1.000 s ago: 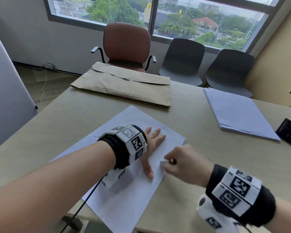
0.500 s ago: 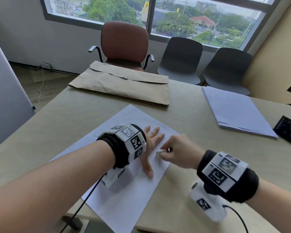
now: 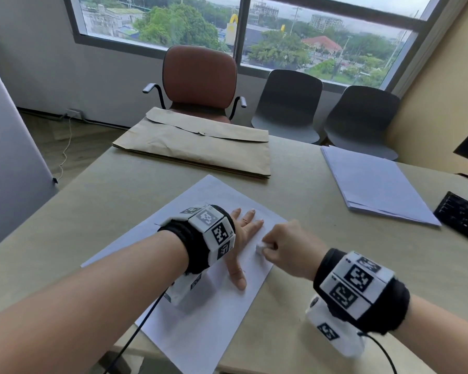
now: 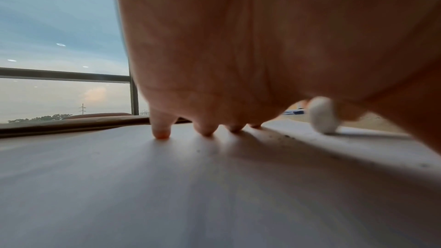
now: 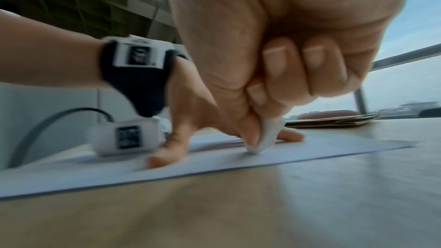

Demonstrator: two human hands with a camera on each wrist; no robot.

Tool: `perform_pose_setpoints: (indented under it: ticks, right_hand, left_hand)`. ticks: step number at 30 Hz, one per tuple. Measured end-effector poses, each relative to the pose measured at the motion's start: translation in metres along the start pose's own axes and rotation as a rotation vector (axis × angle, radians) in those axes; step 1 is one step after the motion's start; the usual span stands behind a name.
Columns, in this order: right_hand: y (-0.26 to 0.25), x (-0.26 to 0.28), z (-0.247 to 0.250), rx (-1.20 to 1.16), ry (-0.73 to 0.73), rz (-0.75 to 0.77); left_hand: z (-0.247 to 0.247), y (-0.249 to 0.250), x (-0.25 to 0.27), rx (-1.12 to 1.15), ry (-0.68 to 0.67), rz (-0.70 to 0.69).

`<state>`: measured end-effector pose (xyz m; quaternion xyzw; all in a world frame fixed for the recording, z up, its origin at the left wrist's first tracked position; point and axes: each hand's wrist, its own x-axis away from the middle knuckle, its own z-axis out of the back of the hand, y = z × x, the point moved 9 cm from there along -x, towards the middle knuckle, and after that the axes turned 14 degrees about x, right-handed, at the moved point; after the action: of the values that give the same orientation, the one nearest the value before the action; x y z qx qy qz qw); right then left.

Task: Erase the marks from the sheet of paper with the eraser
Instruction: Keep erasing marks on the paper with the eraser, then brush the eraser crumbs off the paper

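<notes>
A white sheet of paper (image 3: 200,314) lies angled on the beige table (image 3: 335,238). My left hand (image 3: 243,238) lies flat on the sheet with fingers spread, pressing it down; its fingertips (image 4: 162,133) touch the paper (image 4: 167,186). My right hand (image 3: 289,249) pinches a small white eraser (image 3: 260,248) between thumb and fingers, its tip on the sheet near the right edge, just right of the left hand. The eraser (image 5: 264,139) meets the paper (image 5: 214,169) in the right wrist view, and shows blurred (image 4: 322,116) beyond the left palm. Faint marks sit near the left thumb.
A brown envelope (image 3: 200,147) lies at the table's far side, a stack of white papers (image 3: 373,184) at the right, a black keyboard (image 3: 462,220) at the right edge. A brown chair (image 3: 200,82) and two grey chairs (image 3: 289,103) stand beyond the table.
My right hand with the eraser has slid up and left along the sheet, closer to the left hand's fingers. The left hand has stayed flat in place.
</notes>
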<state>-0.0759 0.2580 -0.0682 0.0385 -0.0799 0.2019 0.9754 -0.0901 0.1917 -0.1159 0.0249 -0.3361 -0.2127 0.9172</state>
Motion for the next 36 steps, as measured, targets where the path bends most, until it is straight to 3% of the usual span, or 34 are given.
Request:
perform_pose_setpoints:
  ticks: [3, 8, 11, 14, 17, 21, 25, 29, 33, 36]
  right_hand:
    - [-0.011, 0.009, -0.005, 0.051, -0.041, 0.03]
    - [0.027, -0.008, 0.005, 0.091, 0.02, -0.196]
    - [0.044, -0.006, 0.002, -0.241, 0.009, -0.253]
    - [0.067, 0.008, 0.003, -0.77, 0.076, -0.448]
    - [0.076, 0.022, -0.01, -1.19, 0.087, -0.591]
    - [0.075, 0.027, -0.027, -1.492, 0.125, -0.621]
    - [0.066, 0.029, -0.035, -1.773, 0.211, -0.663]
    - [0.027, 0.031, -0.035, -1.97, 0.236, -0.685]
    - [-0.059, 0.021, -0.044, -2.177, -0.044, -0.488]
    - [-0.1, 0.014, -0.055, -2.168, -0.244, -0.398]
  left_hand:
    - [0.0, -0.002, -0.002, 0.002, 0.002, 0.004]
    - [0.001, -0.002, 0.0, 0.017, 0.007, 0.004]
    - [0.004, -0.001, 0.001, 0.034, 0.016, -0.021]
    - [0.018, 0.002, 0.008, 0.18, 0.083, -0.1]
    - [0.045, -0.008, 0.016, 0.422, 0.278, -0.169]
    - [0.075, -0.041, 0.033, 0.619, 0.578, -0.147]
    - [0.061, -0.06, 0.036, 0.802, 0.48, -0.122]
    - [0.04, -0.07, 0.035, 0.585, 0.303, -0.077]
    - [0.039, -0.074, 0.03, 0.365, 0.283, 0.0]
    - [0.04, -0.074, 0.028, 0.296, 0.291, 0.015]
